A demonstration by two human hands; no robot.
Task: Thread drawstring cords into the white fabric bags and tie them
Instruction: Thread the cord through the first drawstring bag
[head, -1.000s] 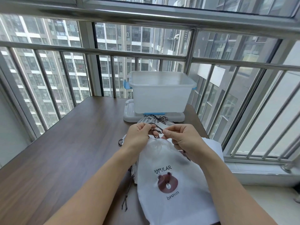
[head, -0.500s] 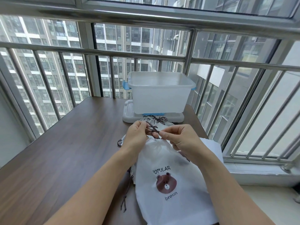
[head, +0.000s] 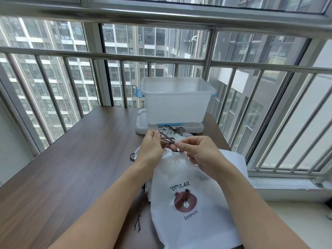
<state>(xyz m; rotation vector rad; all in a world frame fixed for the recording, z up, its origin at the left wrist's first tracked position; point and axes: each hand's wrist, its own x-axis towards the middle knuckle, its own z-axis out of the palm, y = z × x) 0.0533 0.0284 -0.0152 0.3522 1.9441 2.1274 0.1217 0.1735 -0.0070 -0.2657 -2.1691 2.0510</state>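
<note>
A white fabric bag (head: 190, 200) with a brown bear print lies on the wooden table (head: 62, 168), its mouth gathered at the far end. Dark brown drawstring cords (head: 168, 139) come out of that gathered mouth. My left hand (head: 150, 148) pinches the cords between thumb and fingers on the left. My right hand (head: 199, 151) pinches the cords close to the bag's mouth on the right. The two hands nearly touch above the bag.
A translucent plastic tub (head: 177, 99) stands on its white lid (head: 142, 126) at the table's far end. More bags with tied cords (head: 175, 131) lie before it, others under the bear bag. Loose cords (head: 139, 218) trail near my left forearm. Metal window bars (head: 269, 108) run close behind and right.
My hands have drawn closer over the bag's mouth, and the cords between them have been worked into a tighter crossing. The bag has stayed in place.
</note>
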